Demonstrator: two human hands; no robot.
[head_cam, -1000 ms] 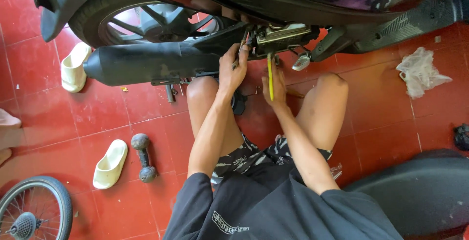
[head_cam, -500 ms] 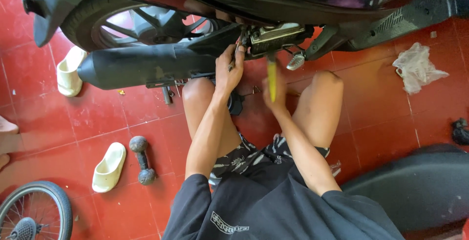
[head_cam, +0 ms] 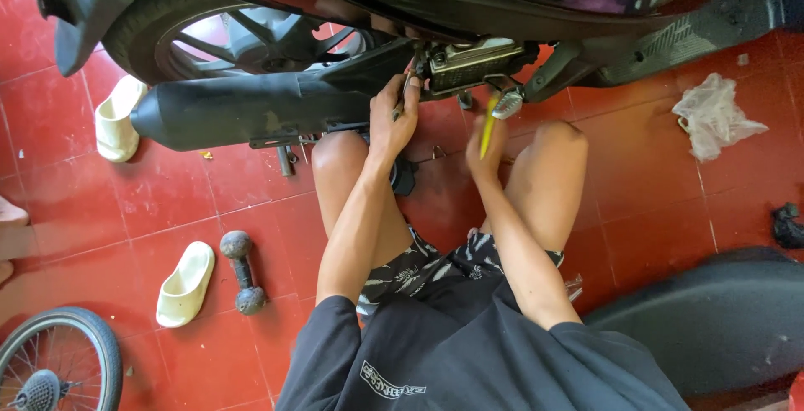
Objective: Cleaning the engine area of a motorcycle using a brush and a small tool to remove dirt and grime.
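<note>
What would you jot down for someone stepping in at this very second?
Left hand: fingers on the metal engine part under the motorcycle, beside the black exhaust pipe.
Right hand: gripping a yellow-handled tool, tip up toward the same part.
Dumbbell and pale sandals lie on the red tile floor.
Done: can't tell from here.
Left: the part is still mounted, both hands working on it.

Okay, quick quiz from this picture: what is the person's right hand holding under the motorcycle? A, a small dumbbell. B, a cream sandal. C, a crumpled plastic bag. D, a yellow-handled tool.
D: the right hand grips a yellow-handled tool pointed up at the motorcycle's underside, while the dumbbell, the sandal and the plastic bag all lie on the red floor apart from it.
</note>
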